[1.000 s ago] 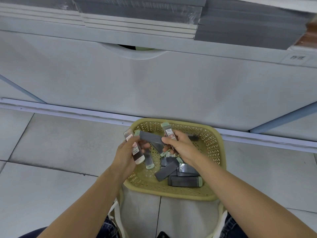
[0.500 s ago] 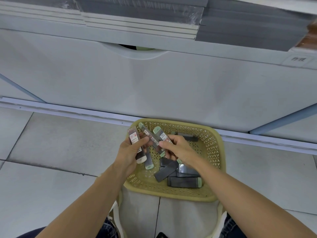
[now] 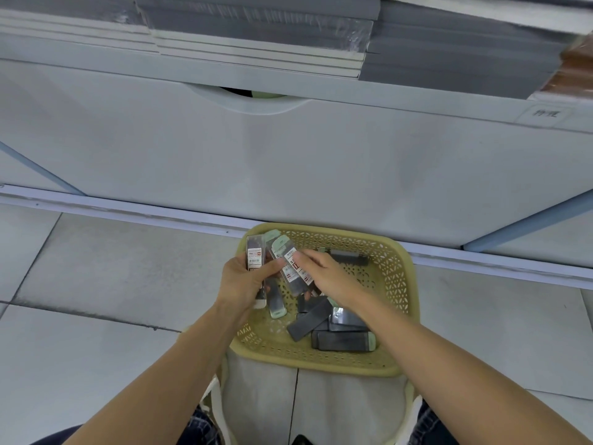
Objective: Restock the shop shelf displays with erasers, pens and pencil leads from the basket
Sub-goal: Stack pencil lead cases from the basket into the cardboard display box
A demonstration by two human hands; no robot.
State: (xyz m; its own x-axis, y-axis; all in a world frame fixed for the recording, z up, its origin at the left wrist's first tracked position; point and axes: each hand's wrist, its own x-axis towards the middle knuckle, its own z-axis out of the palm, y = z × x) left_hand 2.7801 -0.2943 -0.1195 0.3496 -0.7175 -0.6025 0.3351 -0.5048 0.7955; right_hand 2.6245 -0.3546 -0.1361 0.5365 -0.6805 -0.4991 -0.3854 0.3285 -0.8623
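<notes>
Pale floor tiles [image 3: 96, 284] ran up to a white shelf base [image 3: 288, 162], with grey packs [image 3: 256, 33] stacked above; the yellow basket [image 3: 398, 284] sat on the tiles against that base; over it the left hand [image 3: 240, 284] gripped a pencil-lead case [image 3: 255, 255] upright; the right hand [image 3: 330, 277] pinched a second case [image 3: 296, 268] just beside; loose cases [image 3: 343, 340] lay in the basket, partly hidden by both hands.

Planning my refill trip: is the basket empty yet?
Not empty. Several lead cases lie in the basket; the left hand and right hand hold more above it.
</notes>
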